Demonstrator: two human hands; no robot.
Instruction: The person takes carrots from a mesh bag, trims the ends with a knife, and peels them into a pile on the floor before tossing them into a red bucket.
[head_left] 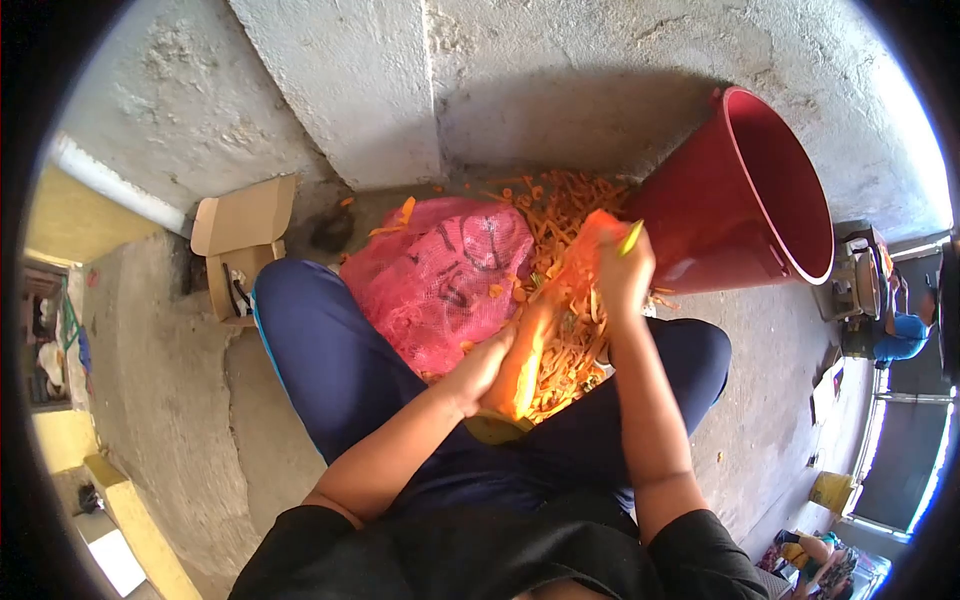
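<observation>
Between my thighs, my left hand is closed round a long orange vegetable, peeled on the side that shows. My right hand is closed on a yellow-green handled tool at the vegetable's far end; its blade is blurred. Orange peelings lie heaped under and beyond both hands. To the left of the heap rests a pink mesh sack with dark markings and a few peelings on it.
A large dark red bucket leans tilted against the wall at the right. An open cardboard box stands at the left. Two other people, one in blue, are at the far right edge. Concrete walls rise ahead.
</observation>
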